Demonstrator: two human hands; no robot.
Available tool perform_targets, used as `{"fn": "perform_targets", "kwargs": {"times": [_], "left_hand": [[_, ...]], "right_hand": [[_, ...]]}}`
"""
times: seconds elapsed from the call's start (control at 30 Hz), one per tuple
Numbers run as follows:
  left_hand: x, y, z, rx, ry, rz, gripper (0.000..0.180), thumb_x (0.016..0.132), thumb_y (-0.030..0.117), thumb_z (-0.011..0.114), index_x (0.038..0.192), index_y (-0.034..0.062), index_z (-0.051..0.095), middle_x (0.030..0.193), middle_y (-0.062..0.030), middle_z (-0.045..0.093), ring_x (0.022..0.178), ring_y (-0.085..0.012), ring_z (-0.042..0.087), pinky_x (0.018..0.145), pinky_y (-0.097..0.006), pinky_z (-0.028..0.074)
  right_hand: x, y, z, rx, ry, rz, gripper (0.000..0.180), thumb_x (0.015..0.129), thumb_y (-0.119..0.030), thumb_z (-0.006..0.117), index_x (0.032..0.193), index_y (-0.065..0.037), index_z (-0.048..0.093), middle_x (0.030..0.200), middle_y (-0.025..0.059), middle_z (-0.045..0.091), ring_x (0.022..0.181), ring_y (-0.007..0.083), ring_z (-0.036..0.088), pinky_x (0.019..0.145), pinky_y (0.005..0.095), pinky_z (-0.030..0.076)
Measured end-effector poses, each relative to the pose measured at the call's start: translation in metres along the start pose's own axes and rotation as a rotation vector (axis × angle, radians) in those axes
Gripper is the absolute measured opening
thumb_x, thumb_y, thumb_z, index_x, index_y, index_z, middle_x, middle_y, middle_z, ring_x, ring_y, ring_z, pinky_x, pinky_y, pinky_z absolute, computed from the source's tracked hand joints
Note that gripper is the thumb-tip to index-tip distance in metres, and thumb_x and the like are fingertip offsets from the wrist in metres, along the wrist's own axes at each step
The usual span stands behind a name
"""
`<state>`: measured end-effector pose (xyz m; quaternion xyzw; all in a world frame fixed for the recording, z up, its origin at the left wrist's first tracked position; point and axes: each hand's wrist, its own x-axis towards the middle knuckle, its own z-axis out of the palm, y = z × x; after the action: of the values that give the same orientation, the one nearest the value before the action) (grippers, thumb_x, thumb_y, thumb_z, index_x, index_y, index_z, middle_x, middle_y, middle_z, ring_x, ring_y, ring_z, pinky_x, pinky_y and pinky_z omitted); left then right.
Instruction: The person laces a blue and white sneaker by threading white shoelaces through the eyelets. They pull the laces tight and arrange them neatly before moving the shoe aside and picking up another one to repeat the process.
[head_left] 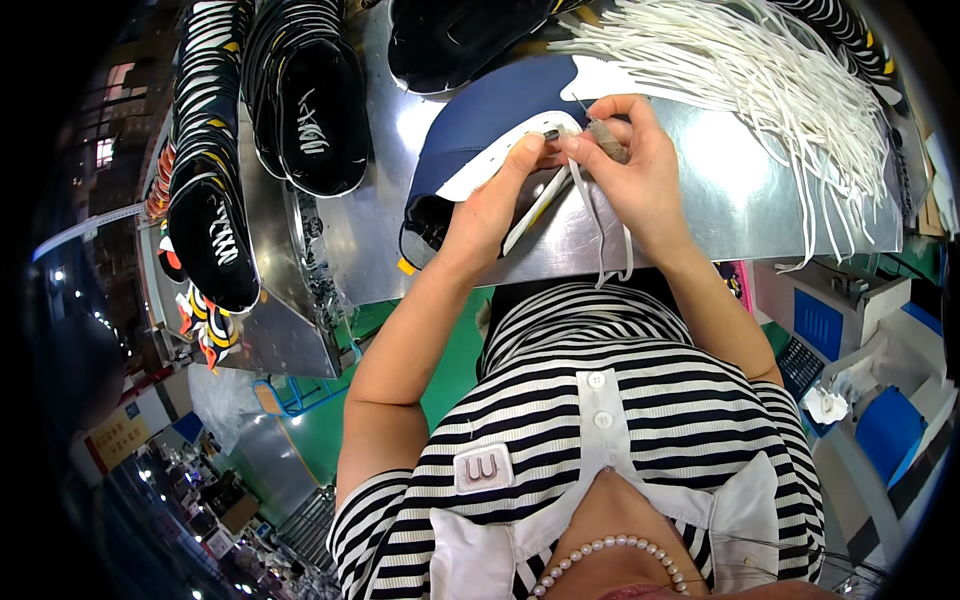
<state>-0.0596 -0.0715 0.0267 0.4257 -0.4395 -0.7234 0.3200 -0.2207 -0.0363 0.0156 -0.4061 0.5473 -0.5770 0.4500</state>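
- Navy and white shoe upper (500, 100) sits at upper centre of the frame, on a shiny metal table (725, 190).
- Left hand (495, 190) has a narrow pinch on its white eyelet edge, thumb on top.
- Right hand (645, 165) is curled round a stubby grey-brown tool handle (609, 142), fingertips almost meeting the left's. Can't tell if it's pinching lace too.
- White lace (579, 180) dangles just below the fingers.
- Looks like threading lace through the eyelets, if you ask me. I'd say the next move calls for keeping that edge steady and pulling lace through without snagging.
- Loose white laces (730, 80) pile up upper right, nested black uppers (325, 125) upper left.
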Motion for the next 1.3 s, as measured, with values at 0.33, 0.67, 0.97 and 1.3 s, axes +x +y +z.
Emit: {"fn": "perform_targets", "kwargs": {"times": [0.33,0.67,0.97,1.3], "left_hand": [[-0.026,0.007,0.024,0.221,0.117,0.179,0.022,0.094,0.021,0.065,0.103,0.001,0.068,0.094,-0.0053,0.069,0.089,-0.0134,0.063,0.084,-0.027,0.049],[-0.029,-0.006,0.029,0.122,0.129,0.18,0.025,0.096,0.022,0.06,0.1,-0.0005,0.07,0.095,-0.0065,0.07,0.088,-0.0146,0.064,0.087,-0.029,0.048],[-0.023,-0.017,0.022,0.137,0.103,0.209,0.022,0.097,0.017,0.062,0.108,-0.0003,0.069,0.099,-0.0058,0.07,0.09,-0.0133,0.065,0.084,-0.028,0.052],[-0.032,0.024,0.04,1.174,0.036,0.642,0.031,0.091,0.012,0.066,0.118,-0.0031,0.064,0.109,-0.0143,0.07,0.099,-0.0248,0.069,0.085,-0.033,0.053]], "right_hand": [[-0.024,-0.025,-0.009,-0.288,-0.043,-0.073,0.031,0.083,-0.013,0.074,0.103,-0.002,0.052,0.084,0.013,0.073,0.072,0.0213,0.069,0.067,0.0303,0.052],[-0.041,-0.035,-0.028,-0.096,-0.241,0.03,0.015,0.095,-0.008,0.06,0.106,0.002,0.056,0.088,0.0086,0.071,0.07,0.0101,0.062,0.06,0.0224,0.047],[-0.037,-0.036,-0.03,-0.157,-0.24,0.063,0.012,0.095,-0.009,0.06,0.101,0.002,0.06,0.08,0.0072,0.07,0.058,0.0089,0.059,0.056,0.0242,0.047],[-0.014,-0.025,-0.013,-0.843,-0.283,-0.097,0.016,0.092,-0.014,0.059,0.099,0.0,0.053,0.079,0.0247,0.065,0.075,0.0454,0.064,0.067,0.0487,0.052]]}}
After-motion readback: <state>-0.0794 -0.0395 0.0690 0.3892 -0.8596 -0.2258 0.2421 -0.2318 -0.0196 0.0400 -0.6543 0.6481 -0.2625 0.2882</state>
